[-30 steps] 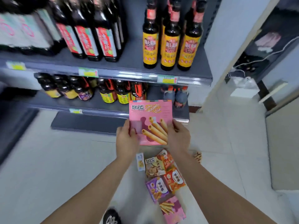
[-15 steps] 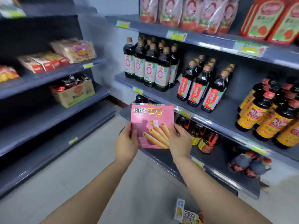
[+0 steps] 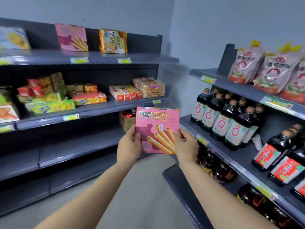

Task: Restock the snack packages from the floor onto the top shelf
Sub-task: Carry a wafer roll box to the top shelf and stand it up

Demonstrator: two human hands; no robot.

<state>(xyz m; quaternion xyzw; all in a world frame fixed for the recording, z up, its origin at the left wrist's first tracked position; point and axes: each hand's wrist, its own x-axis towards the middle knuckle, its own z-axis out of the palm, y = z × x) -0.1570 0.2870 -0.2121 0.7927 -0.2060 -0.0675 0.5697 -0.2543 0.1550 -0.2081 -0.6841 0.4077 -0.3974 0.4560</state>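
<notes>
Between both shelves, pink snack box [image 3: 157, 130] upright, facing camera, left hand [image 3: 129, 144], right hand [image 3: 186, 146] gripping its sides

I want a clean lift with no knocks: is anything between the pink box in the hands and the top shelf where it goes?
Nothing visible blocks it. The pink box, held by left hand and right hand, has open air up to the top shelf, with bare space right of the yellow package.
</notes>
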